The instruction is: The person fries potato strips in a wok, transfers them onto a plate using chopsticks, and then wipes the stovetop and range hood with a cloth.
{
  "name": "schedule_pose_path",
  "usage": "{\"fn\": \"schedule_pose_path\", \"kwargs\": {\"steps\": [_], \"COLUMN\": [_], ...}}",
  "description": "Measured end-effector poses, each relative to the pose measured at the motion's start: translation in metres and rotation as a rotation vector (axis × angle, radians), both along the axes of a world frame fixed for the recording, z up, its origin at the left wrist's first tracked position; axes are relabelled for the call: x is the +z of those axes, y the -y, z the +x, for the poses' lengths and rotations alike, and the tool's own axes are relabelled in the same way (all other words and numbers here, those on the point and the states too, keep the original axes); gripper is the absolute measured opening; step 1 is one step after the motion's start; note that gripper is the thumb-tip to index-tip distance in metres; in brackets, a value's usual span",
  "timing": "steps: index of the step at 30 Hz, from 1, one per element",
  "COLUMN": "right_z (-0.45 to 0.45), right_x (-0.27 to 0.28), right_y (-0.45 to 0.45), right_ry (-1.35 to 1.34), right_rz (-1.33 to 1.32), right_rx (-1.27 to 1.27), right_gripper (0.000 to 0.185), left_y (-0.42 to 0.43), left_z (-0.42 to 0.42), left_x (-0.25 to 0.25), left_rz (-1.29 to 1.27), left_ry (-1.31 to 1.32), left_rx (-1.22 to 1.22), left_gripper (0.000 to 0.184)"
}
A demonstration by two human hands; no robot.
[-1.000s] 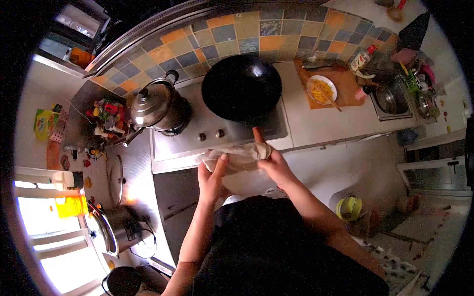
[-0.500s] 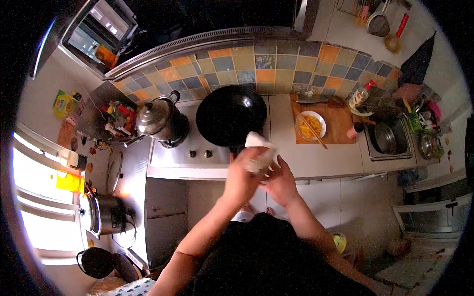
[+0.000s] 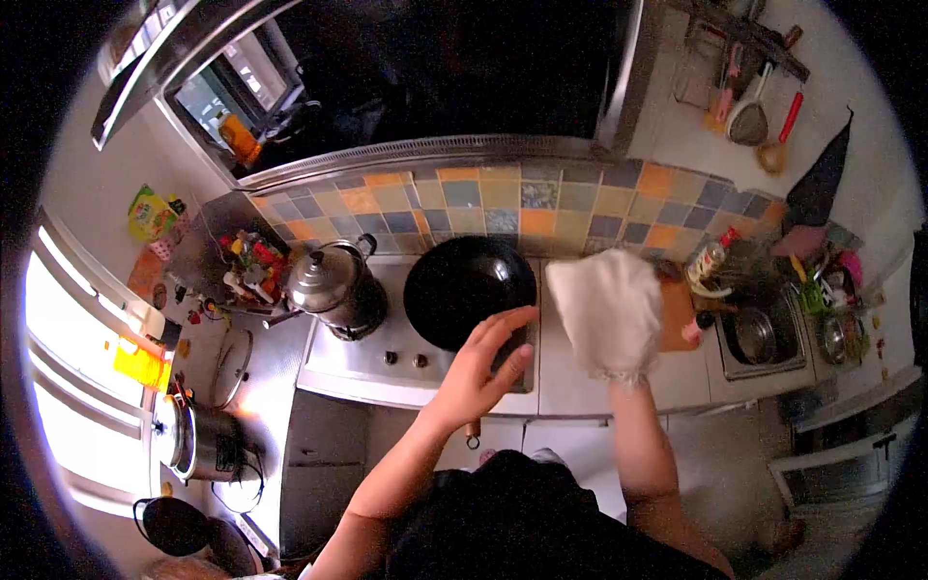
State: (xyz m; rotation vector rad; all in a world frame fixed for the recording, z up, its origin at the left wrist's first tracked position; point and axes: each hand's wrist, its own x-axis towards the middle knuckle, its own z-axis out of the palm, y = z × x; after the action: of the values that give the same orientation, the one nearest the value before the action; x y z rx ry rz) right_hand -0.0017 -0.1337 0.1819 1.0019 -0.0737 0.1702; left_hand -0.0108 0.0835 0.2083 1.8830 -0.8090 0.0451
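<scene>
A white cloth covering [image 3: 604, 304], shaped like a loose mitt, encloses my right hand [image 3: 630, 389] above the counter; its fingers are hidden inside. My left hand [image 3: 483, 372] is bare, its fingers spread over the front edge of the stove, with nothing in it. Just behind it the black wok [image 3: 462, 290] rests on the stove [image 3: 372, 372]. The end of a wooden handle [image 3: 473, 428] with a ring shows below my left wrist. The cloth hides much of the wooden cutting board [image 3: 680, 314].
A lidded metal pot [image 3: 333, 285] stands on the left burner. Right of the board are a bottle with a red top [image 3: 710, 259] and the sink [image 3: 759, 338]. The range hood [image 3: 445, 150] overhangs the tiled wall. Utensils hang at the upper right.
The cloth, earlier between both hands, now covers my right hand, which has moved right. My left hand has come away and opened. The view has tilted upward, and the plate of yellow food is hidden.
</scene>
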Motion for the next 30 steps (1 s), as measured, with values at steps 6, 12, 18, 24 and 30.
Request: {"fn": "schedule_pose_path", "kwargs": {"steps": [6, 12, 18, 24, 30], "right_z": [0.092, 0.168, 0.222, 0.253, 0.261], "right_x": [0.054, 0.155, 0.230, 0.239, 0.250], "right_y": [0.035, 0.036, 0.037, 0.036, 0.015], "right_ry": [-0.064, -0.090, -0.305, -0.257, -0.270], "right_rz": [-1.725, -2.237, -2.454, -2.444, -2.400], "right_rx": [-0.881, -2.060, -2.852, -3.002, -3.146], "right_gripper": [0.043, 0.046, 0.060, 0.062, 0.063], "left_y": [-0.003, 0.032, 0.094, 0.134, 0.138], "left_z": [0.028, 0.054, 0.093, 0.145, 0.187], "left_x": [0.033, 0.048, 0.103, 0.145, 0.167], "left_rz": [-0.057, -0.068, 0.079, 0.181, 0.178], "left_ry": [0.118, 0.259, 0.566, 0.834, 0.970], "left_rx": [0.202, 0.318, 0.409, 0.560, 0.644], "left_gripper": [0.042, 0.048, 0.054, 0.062, 0.064]}}
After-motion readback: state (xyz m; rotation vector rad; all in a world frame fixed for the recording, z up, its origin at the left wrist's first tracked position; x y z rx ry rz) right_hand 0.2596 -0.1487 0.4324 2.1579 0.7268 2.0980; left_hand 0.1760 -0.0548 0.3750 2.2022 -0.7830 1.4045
